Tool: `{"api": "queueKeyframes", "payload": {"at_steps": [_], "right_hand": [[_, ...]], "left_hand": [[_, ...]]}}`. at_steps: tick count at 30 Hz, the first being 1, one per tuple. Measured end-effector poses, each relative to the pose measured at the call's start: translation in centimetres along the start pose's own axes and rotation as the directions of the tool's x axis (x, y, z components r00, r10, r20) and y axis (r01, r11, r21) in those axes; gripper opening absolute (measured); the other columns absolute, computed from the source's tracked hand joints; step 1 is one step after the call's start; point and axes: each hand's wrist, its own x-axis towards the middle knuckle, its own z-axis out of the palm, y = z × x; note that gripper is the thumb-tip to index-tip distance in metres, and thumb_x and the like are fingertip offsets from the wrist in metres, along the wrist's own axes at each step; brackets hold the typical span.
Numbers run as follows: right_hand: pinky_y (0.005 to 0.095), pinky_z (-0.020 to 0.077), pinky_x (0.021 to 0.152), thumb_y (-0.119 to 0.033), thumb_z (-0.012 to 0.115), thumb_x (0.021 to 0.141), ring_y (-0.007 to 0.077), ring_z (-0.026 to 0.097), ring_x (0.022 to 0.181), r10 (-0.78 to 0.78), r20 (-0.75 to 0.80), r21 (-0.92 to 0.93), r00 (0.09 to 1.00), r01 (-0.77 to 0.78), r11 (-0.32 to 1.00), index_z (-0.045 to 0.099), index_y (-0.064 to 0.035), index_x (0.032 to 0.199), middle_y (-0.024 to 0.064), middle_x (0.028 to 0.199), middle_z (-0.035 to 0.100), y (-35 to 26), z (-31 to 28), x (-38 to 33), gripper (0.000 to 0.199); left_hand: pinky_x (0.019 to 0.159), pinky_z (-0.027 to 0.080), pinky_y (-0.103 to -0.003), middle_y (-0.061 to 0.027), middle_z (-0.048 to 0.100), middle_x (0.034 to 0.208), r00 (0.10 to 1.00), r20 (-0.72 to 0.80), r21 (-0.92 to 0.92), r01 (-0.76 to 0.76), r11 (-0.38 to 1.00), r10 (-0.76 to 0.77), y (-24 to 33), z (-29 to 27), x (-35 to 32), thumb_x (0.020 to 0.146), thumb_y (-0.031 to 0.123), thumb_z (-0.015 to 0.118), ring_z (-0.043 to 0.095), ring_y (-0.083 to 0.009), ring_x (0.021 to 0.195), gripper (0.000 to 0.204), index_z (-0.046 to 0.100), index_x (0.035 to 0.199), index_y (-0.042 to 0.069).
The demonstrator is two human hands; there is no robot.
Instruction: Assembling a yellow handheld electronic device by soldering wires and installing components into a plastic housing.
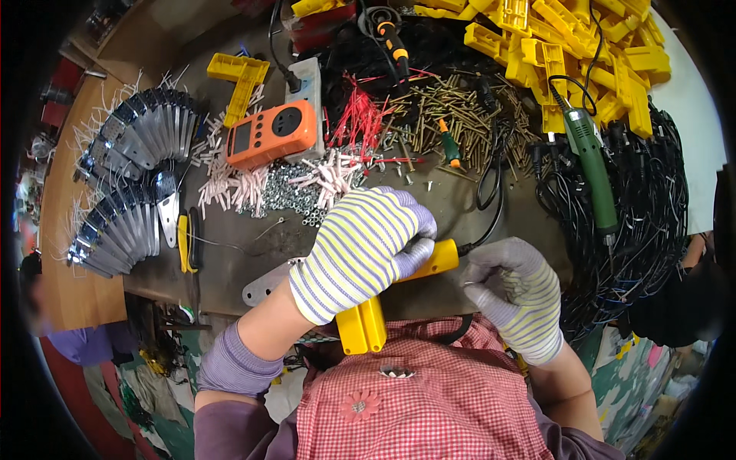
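My left hand (364, 249), in a striped knit glove, is closed over a yellow plastic housing (362, 328) near the table's front edge. The housing shows below my wrist and again right of my fingers, where a black cord (477, 244) leaves its end. Out from under my left wrist sticks a flat metal blade (264, 285) with holes. My right hand (523, 295), gloved alike, is just right of the housing and apart from it. Its thumb and fingers are pinched together; a tiny bright thing may be at the tips, too small to name.
Behind my hands lie pink sleeves (333, 175), nuts (295, 199), long screws (445, 115) and an orange meter (272, 134). Metal blades (123, 222) fan out at left beside yellow-handled pliers (184, 241). Right are a green electric screwdriver (590, 169), black cords (640, 215) and yellow housings (567, 46).
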Motion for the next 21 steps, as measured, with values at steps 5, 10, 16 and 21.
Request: {"api": "queueKeyframes", "payload": {"at_steps": [5, 10, 16, 21], "right_hand": [[0.0307, 0.0522, 0.071, 0.0, 0.075, 0.079, 0.0208, 0.064, 0.073, -0.072, 0.018, -0.177, 0.997, 0.074, 0.981, 0.068, -0.0063, 0.111, 0.0076, 0.083, 0.066, -0.4, 0.5, 1.3, 0.033], [0.0393, 0.05, 0.064, -0.018, 0.07, 0.073, 0.0288, 0.063, 0.073, -0.356, 0.237, -0.466, 0.904, 0.427, 0.775, 0.069, -0.0079, 0.109, 0.0077, 0.081, 0.066, 1.0, 1.2, 3.1, 0.037], [0.0303, 0.0537, 0.069, -0.019, 0.066, 0.078, 0.0171, 0.066, 0.088, -0.637, 0.383, -0.559, 0.669, 0.717, 0.418, 0.071, -0.0093, 0.101, 0.0016, 0.096, 0.069, 3.3, 0.9, 2.4, 0.026], [0.0314, 0.0535, 0.069, -0.02, 0.066, 0.078, 0.0193, 0.065, 0.087, -0.529, 0.477, -0.62, 0.702, 0.695, 0.363, 0.067, -0.0112, 0.108, 0.003, 0.094, 0.067, 2.7, -2.3, 1.8, 0.031]], "left_hand": [[0.072, 0.051, -0.042, -0.0104, 0.067, 0.086, 0.994, -0.001, -0.013, -0.109, 0.994, 0.109, 0.1, 0.6, -0.5, 0.075, 0.008, 0.071, 0.064, -0.0327, 0.081, 0.021, 0.067, 0.096, 0.005], [0.091, 0.049, -0.043, -0.0159, 0.062, 0.111, 0.992, 0.114, -0.043, 0.056, 0.997, -0.051, 1.9, -0.1, -2.2, 0.072, 0.016, 0.078, 0.061, -0.0365, 0.103, 0.052, 0.06, 0.12, 0.004], [0.087, 0.05, -0.045, -0.016, 0.065, 0.106, 0.983, 0.138, 0.03, 0.118, 0.993, -0.121, 2.2, 0.7, -2.3, 0.07, 0.022, 0.079, 0.062, -0.0375, 0.097, 0.054, 0.06, 0.117, 0.004], [0.079, 0.05, -0.045, -0.015, 0.066, 0.095, 0.977, 0.111, 0.144, 0.167, 0.975, -0.184, 3.5, 1.5, -1.5, 0.073, 0.028, 0.078, 0.063, -0.0349, 0.088, 0.044, 0.065, 0.107, 0.002]]}}
